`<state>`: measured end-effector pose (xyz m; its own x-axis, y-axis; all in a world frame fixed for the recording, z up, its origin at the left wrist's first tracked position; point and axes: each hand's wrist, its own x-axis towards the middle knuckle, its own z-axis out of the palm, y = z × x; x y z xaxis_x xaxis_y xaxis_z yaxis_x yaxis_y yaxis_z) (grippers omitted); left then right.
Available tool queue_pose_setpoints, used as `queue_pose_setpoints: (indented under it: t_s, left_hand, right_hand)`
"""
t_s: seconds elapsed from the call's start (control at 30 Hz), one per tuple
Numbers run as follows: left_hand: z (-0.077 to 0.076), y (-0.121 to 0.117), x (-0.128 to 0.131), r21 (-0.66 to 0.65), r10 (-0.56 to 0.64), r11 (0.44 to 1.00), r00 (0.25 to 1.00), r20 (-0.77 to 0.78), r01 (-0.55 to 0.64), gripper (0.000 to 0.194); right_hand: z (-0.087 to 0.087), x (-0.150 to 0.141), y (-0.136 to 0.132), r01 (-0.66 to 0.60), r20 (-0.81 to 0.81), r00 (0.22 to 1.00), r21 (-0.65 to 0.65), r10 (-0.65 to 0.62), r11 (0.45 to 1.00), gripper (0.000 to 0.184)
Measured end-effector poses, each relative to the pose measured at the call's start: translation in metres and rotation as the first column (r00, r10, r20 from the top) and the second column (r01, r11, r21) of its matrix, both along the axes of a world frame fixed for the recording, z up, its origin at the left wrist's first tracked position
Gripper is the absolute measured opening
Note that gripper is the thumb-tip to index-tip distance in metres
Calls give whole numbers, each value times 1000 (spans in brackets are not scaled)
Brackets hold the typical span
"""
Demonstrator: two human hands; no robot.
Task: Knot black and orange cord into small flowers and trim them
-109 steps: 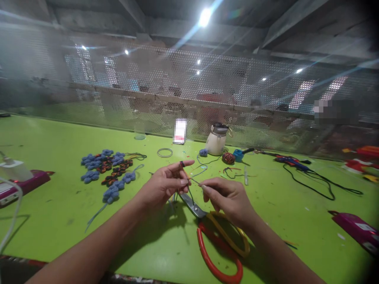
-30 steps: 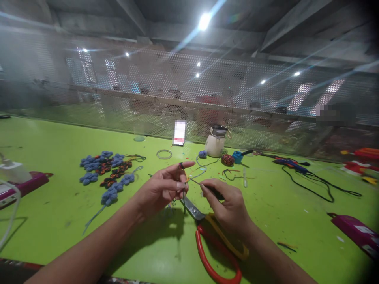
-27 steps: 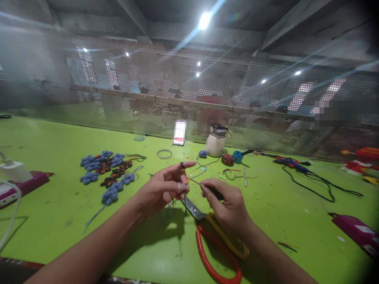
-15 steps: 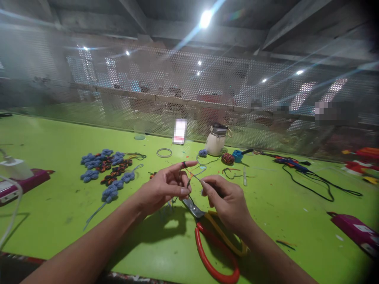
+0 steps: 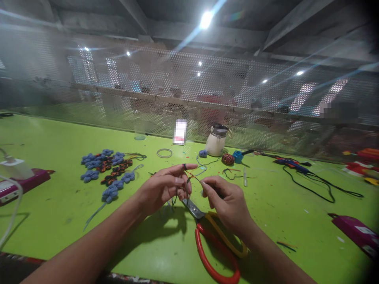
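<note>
My left hand [image 5: 166, 183] is in the middle, index finger stretched out with dark yarn [image 5: 187, 191] looped round it. Its other fingers are curled about the dark and orange yarn, and loose ends hang below. My right hand [image 5: 226, 197] pinches a thin crochet hook [image 5: 197, 180], whose tip reaches the yarn at my left fingers. Most of the hook's handle is hidden in the palm. Large scissors [image 5: 194, 211] with red and yellow handles lie on the table below both hands.
Blue crocheted flowers [image 5: 110, 193] and dark-orange ones [image 5: 118, 170] lie left on the green table [image 5: 53, 146]. Behind the hands are a pale jar [image 5: 215, 145], a variegated yarn ball [image 5: 227, 159] and a lit phone [image 5: 180, 132]. Purple power strips [image 5: 353, 230] flank both sides.
My left thumb has lifted from the yarn, and the left fingers have shifted their grip. The right hand with the hook drew slightly away, then stayed close by. The scissors have barely moved.
</note>
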<state>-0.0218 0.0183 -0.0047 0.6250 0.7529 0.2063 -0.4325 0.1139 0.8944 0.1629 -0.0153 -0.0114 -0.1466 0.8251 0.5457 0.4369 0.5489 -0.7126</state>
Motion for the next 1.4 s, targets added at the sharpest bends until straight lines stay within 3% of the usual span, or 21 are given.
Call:
queue_pose_setpoints:
  t_s: [0.27, 0.5, 0.77, 0.93, 1.07, 1.2, 1.3, 1.4]
  left_hand:
    - [0, -2, 7, 49, 173, 985, 972, -158, -167, 38]
    - [2, -3, 5, 47, 95, 995, 992, -86, -92, 50]
    - [4, -4, 4, -14, 26, 1000, 999, 27, -25, 55]
    - [4, -2, 2, -51, 37, 998, 998, 59, -34, 48]
    - [2, 0, 0, -64, 75, 995, 996, 43, -72, 37]
    - [-3, 2, 2, -98, 77, 992, 997, 12, -76, 24]
    - [-8, 2, 5, -116, 48, 992, 999, -3, -48, 28]
    - [-11, 2, 8, -126, 26, 992, 999, -32, -30, 37]
  right_hand:
    - [-1, -1, -1, -9, 36, 999, -19, 10, 1000, 14]
    - [-1, -1, 0, -20, 2, 1000, -49, 20, 999, 14]
    - [3, 4, -1, -36, 120, 993, 106, 24, 994, 11]
    - [8, 8, -2, -85, 154, 986, 123, 65, 989, 11]
    - [10, 8, -3, -114, 87, 990, 43, 110, 992, 10]
    - [7, 1, -4, -207, -126, 975, -206, 184, 957, 15]
    - [2, -5, -2, -249, -311, 939, -322, 146, 913, 19]
    - [-2, -7, 0, -240, -373, 922, -338, 105, 910, 20]
